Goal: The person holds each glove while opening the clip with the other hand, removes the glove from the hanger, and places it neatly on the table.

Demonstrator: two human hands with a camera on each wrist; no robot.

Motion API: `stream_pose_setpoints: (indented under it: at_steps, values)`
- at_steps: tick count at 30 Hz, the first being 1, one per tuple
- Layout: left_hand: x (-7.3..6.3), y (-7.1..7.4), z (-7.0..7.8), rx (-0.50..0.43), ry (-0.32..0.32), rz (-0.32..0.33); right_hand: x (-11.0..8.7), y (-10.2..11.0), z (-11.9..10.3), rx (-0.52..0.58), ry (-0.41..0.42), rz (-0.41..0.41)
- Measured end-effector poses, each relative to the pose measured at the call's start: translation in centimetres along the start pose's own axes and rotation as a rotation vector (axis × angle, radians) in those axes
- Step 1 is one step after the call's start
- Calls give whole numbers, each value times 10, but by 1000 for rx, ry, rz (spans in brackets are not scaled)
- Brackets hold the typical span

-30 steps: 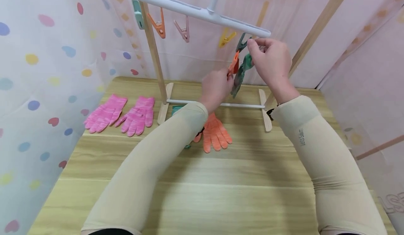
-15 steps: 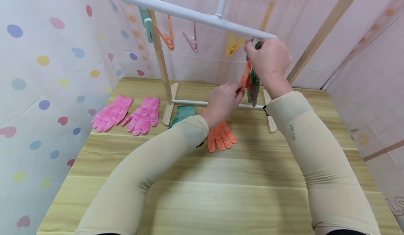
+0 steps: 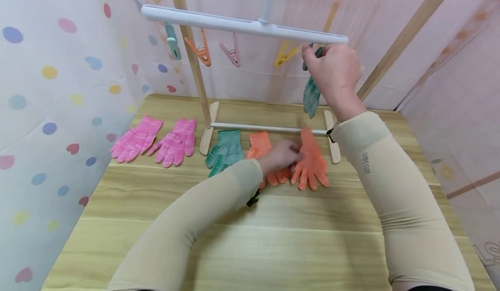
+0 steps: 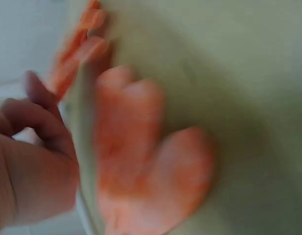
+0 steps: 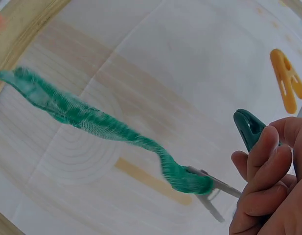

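Note:
My left hand [image 3: 283,155], blurred, is low over the table with curled fingers at the side of an orange glove [image 3: 311,160], which it seems to pinch. That glove stands cuff up, its fingers near the wood. Another orange glove [image 4: 136,156] lies beside it, partly under the hand. Below the hanger bar's right end, my right hand [image 3: 337,71] pinches a dark green clothespin [image 5: 248,128]. A green glove [image 5: 92,115] hangs there, its narrow end at a greyish clip part [image 5: 217,183] by the fingers; how they join is partly hidden.
A white hanger bar [image 3: 234,24] carries several clothespins, among them a yellow clothespin [image 3: 285,54]. Its wooden stand [image 3: 191,61] is on the table. Pink gloves [image 3: 136,139] lie left, and a flat green glove [image 3: 226,150] lies nearer the left arm.
My left hand has come down from beside the hanging green glove to the table, bringing the orange glove with it. The right hand has closed in on the clothespin and stays at the bar.

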State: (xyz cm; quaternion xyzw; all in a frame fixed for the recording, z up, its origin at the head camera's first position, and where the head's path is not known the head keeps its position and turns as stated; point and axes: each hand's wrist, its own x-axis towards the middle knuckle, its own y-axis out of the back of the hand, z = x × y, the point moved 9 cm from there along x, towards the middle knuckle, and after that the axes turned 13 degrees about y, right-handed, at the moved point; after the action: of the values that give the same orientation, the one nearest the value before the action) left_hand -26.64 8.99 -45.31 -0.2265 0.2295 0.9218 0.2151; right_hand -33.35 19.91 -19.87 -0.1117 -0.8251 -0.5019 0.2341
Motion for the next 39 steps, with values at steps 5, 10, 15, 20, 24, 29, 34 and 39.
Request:
stream_pose_setpoints:
  at_steps: [5,10,15,20,24,29,34,39]
  values:
    - [-7,2,6,305,-39,226,-2,1,-5,4,7,2]
    - [-23,32,52,309,-159,511,-10,7,-4,0,-1,-8]
    - [-17,49,71,390,-79,607,-26,28,6,44,-21,58]
    - [-13,58,102,444,-151,724,-40,52,45,366,-138,385]
    - [-19,61,124,492,-256,838,-41,41,66,500,-195,401]
    - [-22,65,127,467,-236,833,-33,17,59,427,-155,170]
    - [-8,73,128,437,-110,830,-27,3,45,365,-122,3]
    - [12,91,140,465,-3,849,-32,-1,44,396,-149,-11]
